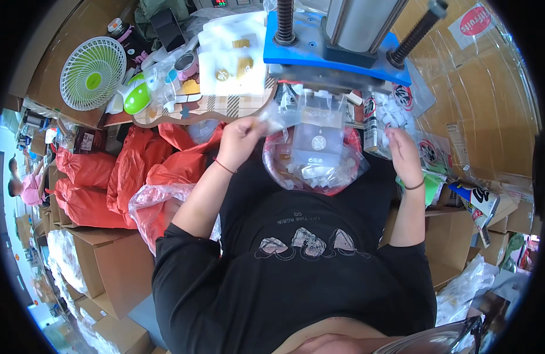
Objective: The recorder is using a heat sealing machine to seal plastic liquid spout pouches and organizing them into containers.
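Observation:
My left hand [241,141] is closed in a pinch on a small clear plastic bag [276,120], left of the press. Beyond my lap, a frosted plastic pouch [317,140] with a pale round print hangs from the press's front edge. It lies over a round basin [271,167] holding crumpled clear plastic. My right hand [405,158] is at the right, its fingers stretched out, and I see nothing in its grip. Just beyond its fingertips is a heap of small white pieces [393,111]. A can [371,133] stands beside that hand.
A press with a blue plate [337,52] and springs stands ahead. At the left are red bags [137,171], a fan [93,74] and a board [219,109] bearing flat pouches [232,62]. Cardboard boxes [128,265] flank me. A person [32,187] is far left.

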Tool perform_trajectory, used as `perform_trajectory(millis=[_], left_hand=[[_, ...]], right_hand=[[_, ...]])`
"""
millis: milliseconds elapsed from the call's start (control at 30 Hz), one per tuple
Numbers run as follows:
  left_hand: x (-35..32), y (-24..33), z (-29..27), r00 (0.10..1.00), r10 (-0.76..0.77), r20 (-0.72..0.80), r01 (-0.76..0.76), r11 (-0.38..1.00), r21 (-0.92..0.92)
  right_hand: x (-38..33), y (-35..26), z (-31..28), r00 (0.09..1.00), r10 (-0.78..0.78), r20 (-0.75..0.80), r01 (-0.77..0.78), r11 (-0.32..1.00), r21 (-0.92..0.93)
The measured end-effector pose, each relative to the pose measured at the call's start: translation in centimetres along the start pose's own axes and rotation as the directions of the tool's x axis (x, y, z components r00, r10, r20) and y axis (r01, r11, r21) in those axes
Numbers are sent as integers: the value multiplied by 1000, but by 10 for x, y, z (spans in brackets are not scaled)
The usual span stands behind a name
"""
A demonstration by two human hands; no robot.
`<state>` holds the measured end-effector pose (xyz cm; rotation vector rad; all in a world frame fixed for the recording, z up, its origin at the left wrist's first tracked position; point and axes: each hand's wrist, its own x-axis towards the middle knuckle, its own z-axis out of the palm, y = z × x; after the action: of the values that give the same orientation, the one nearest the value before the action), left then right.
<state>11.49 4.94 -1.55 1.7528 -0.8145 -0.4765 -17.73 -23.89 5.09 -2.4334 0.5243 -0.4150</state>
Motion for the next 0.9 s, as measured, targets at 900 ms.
perform_trajectory(millis=[900], left_hand=[[23,44,86,801,-185,569,561,561,-609]], right_hand=[[30,15,1,991,95,89,-34,852,-523]])
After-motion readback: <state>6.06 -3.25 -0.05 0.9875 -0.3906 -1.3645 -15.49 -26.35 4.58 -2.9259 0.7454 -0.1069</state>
